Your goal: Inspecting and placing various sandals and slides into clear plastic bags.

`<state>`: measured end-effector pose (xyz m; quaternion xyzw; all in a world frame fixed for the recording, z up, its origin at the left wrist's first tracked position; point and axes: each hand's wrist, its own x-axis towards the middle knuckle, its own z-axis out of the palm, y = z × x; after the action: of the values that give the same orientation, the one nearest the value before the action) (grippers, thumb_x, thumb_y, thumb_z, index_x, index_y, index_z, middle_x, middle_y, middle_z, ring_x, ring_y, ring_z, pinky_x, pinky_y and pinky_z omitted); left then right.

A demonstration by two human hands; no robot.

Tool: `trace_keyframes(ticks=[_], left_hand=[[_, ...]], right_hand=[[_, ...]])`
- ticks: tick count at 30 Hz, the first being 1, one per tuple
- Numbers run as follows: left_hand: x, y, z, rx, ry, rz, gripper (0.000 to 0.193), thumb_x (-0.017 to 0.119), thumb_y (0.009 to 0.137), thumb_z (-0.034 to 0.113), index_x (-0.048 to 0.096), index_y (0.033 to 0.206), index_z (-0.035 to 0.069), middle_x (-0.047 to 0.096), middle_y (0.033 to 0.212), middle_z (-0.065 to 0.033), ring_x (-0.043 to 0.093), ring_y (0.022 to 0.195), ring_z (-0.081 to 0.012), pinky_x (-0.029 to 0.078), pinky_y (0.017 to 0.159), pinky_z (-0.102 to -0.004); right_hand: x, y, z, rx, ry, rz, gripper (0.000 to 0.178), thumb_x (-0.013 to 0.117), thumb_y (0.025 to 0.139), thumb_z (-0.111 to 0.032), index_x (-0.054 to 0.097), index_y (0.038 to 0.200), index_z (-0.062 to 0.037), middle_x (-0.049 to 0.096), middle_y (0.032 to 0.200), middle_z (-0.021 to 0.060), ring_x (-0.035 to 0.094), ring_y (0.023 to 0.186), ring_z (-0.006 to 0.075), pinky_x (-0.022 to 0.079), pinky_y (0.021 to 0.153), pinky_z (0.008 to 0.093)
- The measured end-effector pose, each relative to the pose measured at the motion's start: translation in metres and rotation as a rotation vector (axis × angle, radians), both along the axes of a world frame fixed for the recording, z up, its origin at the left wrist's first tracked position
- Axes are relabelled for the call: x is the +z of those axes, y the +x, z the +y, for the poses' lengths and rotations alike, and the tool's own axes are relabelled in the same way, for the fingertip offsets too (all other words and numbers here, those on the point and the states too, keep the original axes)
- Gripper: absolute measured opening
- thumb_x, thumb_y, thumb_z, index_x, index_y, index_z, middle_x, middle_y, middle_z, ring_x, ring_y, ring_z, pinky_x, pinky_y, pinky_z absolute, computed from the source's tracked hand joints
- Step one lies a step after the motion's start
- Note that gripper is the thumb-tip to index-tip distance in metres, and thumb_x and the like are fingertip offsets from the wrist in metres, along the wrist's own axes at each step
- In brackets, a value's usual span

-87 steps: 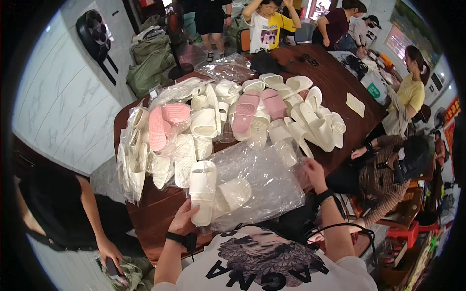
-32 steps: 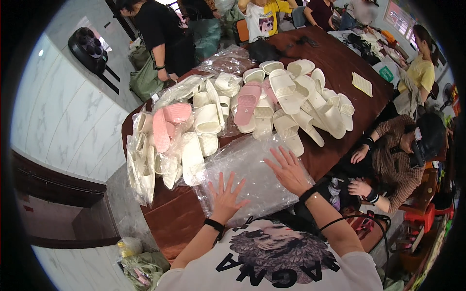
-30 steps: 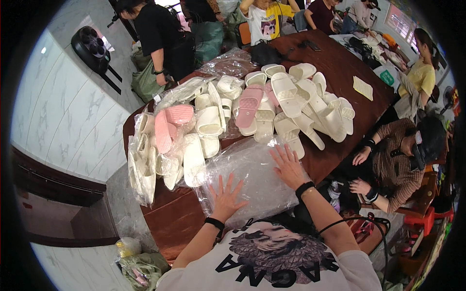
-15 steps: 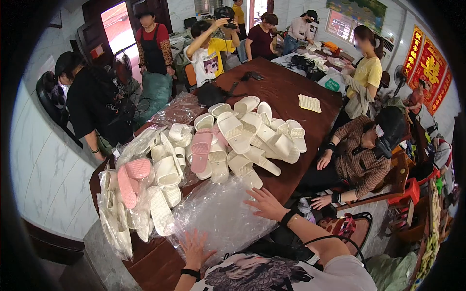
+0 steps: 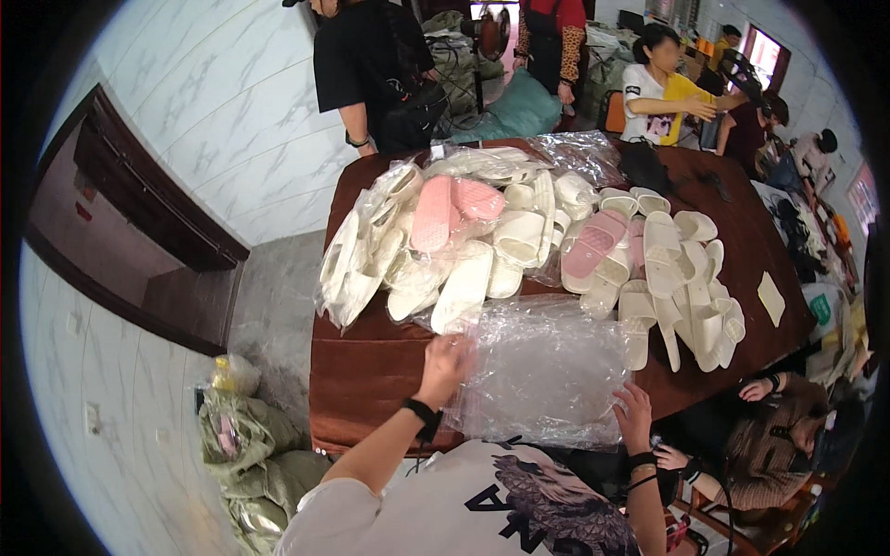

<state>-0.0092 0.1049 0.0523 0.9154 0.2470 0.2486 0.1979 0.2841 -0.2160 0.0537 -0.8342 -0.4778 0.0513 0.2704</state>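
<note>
– Where's the clear bag [image 5: 547, 375]?
– Still on the table's near side [image 5: 366, 380]; the left hand [image 5: 444, 368], no longer splayed, curls at its left edge, grip unclear; the right hand [image 5: 633, 414], fingers apart, stays unclenched at right

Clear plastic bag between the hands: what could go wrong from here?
1. The clear plastic bag lies loose and wrinkled between the left hand and the right hand, so it might crease or slip.
2. White slippers crowd its far side; a tug could nudge them.
3. It lies close to the near edge of the table, so it might slide off.
</note>
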Motion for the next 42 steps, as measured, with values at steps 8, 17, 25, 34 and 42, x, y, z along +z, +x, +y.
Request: trace_keyframes(ticks=[8, 17, 25, 34, 42], left_hand=[[0.074, 0.042, 0.100, 0.467, 0.120, -0.162, 0.068, 0.072, 0.076, 0.009, 0.044, 0.138, 0.016, 0.042, 0.139, -0.0135, 0.038, 0.130, -0.0341, 0.035, 0.102, -0.0514], [0.097, 0.070, 0.179, 0.464, 0.014, -0.265, 0.021, 0.055, 0.090, 0.018, 0.064, 0.107, 0.011, 0.071, 0.082, -0.0134, 0.069, 0.073, -0.0287, 0.052, 0.065, -0.0390], [-0.023, -0.001, 0.305, 0.488, 0.296, 0.168, 0.073, 0.069, 0.078, 0.044, 0.035, 0.138, 0.019, 0.037, 0.141, -0.0231, 0.051, 0.116, -0.0467, 0.047, 0.093, -0.0522], [0.073, 0.081, 0.226, 0.595, -0.186, -0.294, 0.046, 0.058, 0.086, 0.039, 0.063, 0.117, 0.005, 0.066, 0.102, -0.0202, 0.063, 0.097, -0.0360, 0.048, 0.087, -0.0431], [0.165, 0.064, 0.107, 0.180, -0.606, -0.434, 0.039, 0.050, 0.095, 0.031, 0.063, 0.117, 0.002, 0.071, 0.096, -0.0111, 0.066, 0.085, -0.0155, 0.050, 0.074, -0.0288]], right_hand=[[0.014, -0.030, -0.002, -0.009, 0.009, 0.069, 0.025, 0.066, 0.079, -0.004, 0.066, 0.103, -0.0074, 0.063, 0.112, 0.0119, 0.059, 0.106, 0.0322, 0.047, 0.091, 0.0393], [0.024, -0.030, 0.002, -0.078, 0.045, 0.130, 0.016, 0.063, 0.084, -0.005, 0.069, 0.099, -0.0053, 0.069, 0.094, 0.0132, 0.068, 0.084, 0.0289, 0.053, 0.072, 0.0348], [0.053, -0.039, 0.084, 0.199, 0.067, 0.241, 0.017, 0.065, 0.087, -0.010, 0.069, 0.103, -0.0061, 0.070, 0.090, 0.0124, 0.068, 0.075, 0.0244, 0.053, 0.065, 0.0309], [0.061, -0.053, 0.062, 0.184, -0.011, 0.262, 0.020, 0.062, 0.086, -0.010, 0.067, 0.105, -0.0077, 0.068, 0.097, 0.0142, 0.065, 0.089, 0.0326, 0.053, 0.076, 0.0391], [0.185, -0.085, 0.152, 0.278, 0.274, -0.428, 0.046, 0.058, 0.083, -0.007, 0.058, 0.128, -0.0168, 0.051, 0.134, 0.0135, 0.051, 0.120, 0.0323, 0.041, 0.101, 0.0426]])
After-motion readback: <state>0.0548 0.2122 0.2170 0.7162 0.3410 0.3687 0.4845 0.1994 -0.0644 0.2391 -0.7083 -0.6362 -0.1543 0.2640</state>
